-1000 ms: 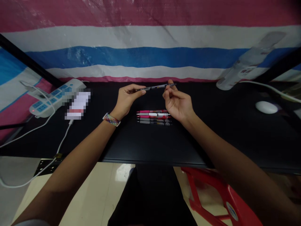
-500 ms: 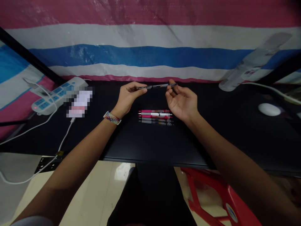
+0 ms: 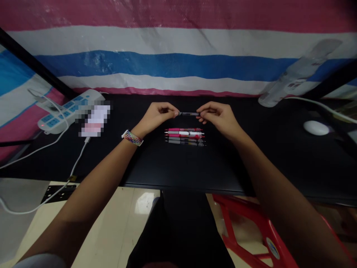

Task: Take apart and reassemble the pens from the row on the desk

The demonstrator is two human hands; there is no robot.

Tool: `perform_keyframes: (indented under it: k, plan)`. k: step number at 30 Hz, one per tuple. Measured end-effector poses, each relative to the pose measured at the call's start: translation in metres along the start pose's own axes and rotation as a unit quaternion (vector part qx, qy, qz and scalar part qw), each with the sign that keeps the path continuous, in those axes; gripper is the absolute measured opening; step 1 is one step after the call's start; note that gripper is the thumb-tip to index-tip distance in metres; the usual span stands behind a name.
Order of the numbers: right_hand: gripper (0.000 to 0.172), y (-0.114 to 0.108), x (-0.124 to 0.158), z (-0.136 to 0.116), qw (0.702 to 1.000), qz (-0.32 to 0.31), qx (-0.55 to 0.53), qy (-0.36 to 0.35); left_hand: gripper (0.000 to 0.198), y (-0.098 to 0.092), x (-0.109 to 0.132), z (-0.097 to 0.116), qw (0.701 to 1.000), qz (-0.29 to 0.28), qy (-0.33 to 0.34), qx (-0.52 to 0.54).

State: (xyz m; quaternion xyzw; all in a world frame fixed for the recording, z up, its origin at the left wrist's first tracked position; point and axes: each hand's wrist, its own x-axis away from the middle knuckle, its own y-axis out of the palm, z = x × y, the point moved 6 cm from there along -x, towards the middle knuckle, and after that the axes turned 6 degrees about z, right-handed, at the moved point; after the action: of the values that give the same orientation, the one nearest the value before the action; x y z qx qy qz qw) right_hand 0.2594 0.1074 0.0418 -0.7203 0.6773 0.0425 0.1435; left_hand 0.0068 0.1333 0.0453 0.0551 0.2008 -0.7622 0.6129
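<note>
A dark, partly clear pen (image 3: pixel 189 114) lies level between my two hands, its ends hidden by fingers. My left hand (image 3: pixel 160 114) pinches its left end between thumb and fingers. At the other end, my right hand (image 3: pixel 218 116) is closed on it with thumb and fingertips. Just nearer to me, several pens lie side by side on the black table (image 3: pixel 184 167): a white and grey pen (image 3: pixel 188 133) among red ones, and a grey and clear pen (image 3: pixel 186 142) closest to me.
On the left are a white power strip (image 3: pixel 71 111), a charging phone with its screen blurred (image 3: pixel 96 119) and a white cable (image 3: pixel 79 158). A clear cylinder (image 3: pixel 298 74) and a white mouse (image 3: pixel 316 128) stand to the right. A red stool (image 3: pixel 251 227) is below the table edge.
The pen has come down and nearer to me, toward the row of pens. My right hand has turned from palm-up with loose fingers to a palm-down pinch on the pen's right end.
</note>
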Motion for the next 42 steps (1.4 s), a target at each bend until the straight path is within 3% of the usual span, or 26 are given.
perform_keyframes:
  k: [5, 12, 26, 37, 42]
  plan:
    - [0.006, -0.002, 0.001, 0.0, 0.992, -0.029, 0.12, -0.033, 0.017, 0.003, 0.001, -0.002, 0.998, -0.037, 0.015, -0.047]
    - [0.011, 0.005, 0.007, -0.006, 0.969, -0.093, 0.221, -0.065, 0.007, 0.008, 0.006, -0.003, 0.986, -0.098, 0.043, -0.128]
    - [0.013, 0.007, 0.009, -0.006, 0.965, -0.109, 0.231, -0.068, 0.008, 0.012, 0.01, 0.007, 0.964, -0.138, 0.065, -0.219]
    - [0.011, 0.007, 0.009, -0.004, 0.962, -0.109, 0.239, -0.075, 0.012, 0.012, 0.009, 0.004, 0.966, -0.124, 0.078, -0.213]
    - [0.01, 0.012, 0.012, -0.012, 0.963, -0.089, 0.229, -0.112, 0.011, 0.013, 0.008, 0.001, 0.968, -0.116, 0.081, -0.208]
